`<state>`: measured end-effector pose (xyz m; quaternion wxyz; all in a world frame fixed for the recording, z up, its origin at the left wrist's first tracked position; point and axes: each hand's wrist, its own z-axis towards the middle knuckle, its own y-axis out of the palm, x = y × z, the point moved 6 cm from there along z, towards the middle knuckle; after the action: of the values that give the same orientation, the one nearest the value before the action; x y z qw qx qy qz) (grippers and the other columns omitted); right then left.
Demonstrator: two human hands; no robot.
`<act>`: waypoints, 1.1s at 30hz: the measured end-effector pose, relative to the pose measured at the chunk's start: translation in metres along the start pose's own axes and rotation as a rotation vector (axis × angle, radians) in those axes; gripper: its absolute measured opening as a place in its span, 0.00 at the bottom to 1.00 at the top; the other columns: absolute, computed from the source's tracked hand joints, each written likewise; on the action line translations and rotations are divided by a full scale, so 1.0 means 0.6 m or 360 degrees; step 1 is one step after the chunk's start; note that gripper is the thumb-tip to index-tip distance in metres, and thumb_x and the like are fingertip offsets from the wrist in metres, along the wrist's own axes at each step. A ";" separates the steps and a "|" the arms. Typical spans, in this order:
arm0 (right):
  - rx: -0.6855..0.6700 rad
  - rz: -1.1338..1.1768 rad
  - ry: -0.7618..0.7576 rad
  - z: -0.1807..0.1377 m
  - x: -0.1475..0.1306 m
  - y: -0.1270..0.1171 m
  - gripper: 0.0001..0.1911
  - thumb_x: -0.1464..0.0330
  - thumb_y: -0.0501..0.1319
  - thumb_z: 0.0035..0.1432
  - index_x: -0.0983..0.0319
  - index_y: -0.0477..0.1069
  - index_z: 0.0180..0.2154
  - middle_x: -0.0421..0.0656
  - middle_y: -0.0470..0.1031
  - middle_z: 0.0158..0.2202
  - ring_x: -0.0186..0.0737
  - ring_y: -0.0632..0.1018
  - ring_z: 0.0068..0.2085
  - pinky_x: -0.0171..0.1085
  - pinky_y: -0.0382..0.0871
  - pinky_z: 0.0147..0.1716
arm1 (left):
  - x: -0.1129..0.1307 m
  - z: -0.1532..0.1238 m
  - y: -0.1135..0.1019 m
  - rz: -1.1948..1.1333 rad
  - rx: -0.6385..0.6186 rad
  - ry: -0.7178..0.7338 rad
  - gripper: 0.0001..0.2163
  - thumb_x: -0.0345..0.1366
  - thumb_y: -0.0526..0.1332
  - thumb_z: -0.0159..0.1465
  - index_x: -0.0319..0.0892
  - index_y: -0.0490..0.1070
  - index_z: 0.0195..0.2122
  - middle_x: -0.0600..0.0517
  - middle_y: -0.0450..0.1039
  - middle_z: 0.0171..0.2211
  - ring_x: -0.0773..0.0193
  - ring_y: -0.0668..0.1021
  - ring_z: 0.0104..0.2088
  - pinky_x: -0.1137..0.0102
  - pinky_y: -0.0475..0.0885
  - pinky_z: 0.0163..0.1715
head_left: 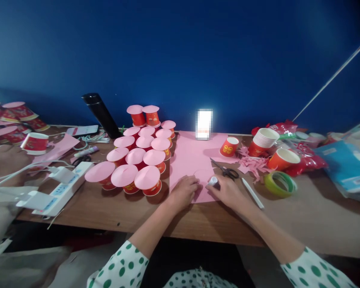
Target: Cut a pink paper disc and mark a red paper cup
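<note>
My left hand bends over the pink sheet, its fingers pressed together at the left edge of a pink paper disc. The thumb is mostly hidden. At the disc's right side, my right hand is closed round a glue stick, a short white cylinder held upright. Its lower end is hidden. Both hands are over the large pink paper sheet. Black scissors lie just beyond my right hand, and a white pen-like stick is to the right of it.
Several red cups topped with pink discs stand on the left. A red cup, stacked cups, paper scraps and a tape roll are right. A lit phone leans behind. Another person's hand is near a power strip.
</note>
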<state>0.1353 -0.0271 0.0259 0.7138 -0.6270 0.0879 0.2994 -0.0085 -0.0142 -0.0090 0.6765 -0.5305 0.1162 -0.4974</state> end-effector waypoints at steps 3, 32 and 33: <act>-0.0038 0.0046 -0.0015 0.003 0.002 0.008 0.08 0.63 0.60 0.56 0.61 0.68 0.30 0.43 0.75 0.29 0.40 0.73 0.29 0.36 0.63 0.31 | -0.001 0.000 0.002 0.0005 -0.0021 -0.0001 0.12 0.29 0.53 0.64 0.41 0.75 0.41 0.45 0.74 0.45 0.59 0.73 0.47 0.61 0.67 0.49; 0.0363 -0.0587 0.0533 -0.038 0.147 -0.085 0.13 0.68 0.53 0.60 0.63 0.67 0.46 0.51 0.76 0.39 0.51 0.75 0.41 0.41 0.66 0.36 | 0.004 -0.009 -0.016 -0.0048 0.0054 -0.0134 0.14 0.22 0.52 0.57 0.39 0.73 0.39 0.42 0.69 0.51 0.57 0.68 0.54 0.61 0.66 0.54; 0.0364 -0.0675 0.0525 -0.036 0.151 -0.083 0.13 0.68 0.53 0.60 0.64 0.67 0.46 0.51 0.76 0.39 0.52 0.74 0.42 0.41 0.65 0.36 | 0.005 -0.009 -0.018 -0.0049 0.0076 -0.0116 0.14 0.22 0.52 0.58 0.39 0.73 0.39 0.42 0.69 0.50 0.57 0.68 0.54 0.60 0.66 0.54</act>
<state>0.2402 -0.0203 0.0181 0.8025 -0.5871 0.1031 0.0256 -0.0164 -0.0192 -0.0010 0.6849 -0.5338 0.0713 -0.4907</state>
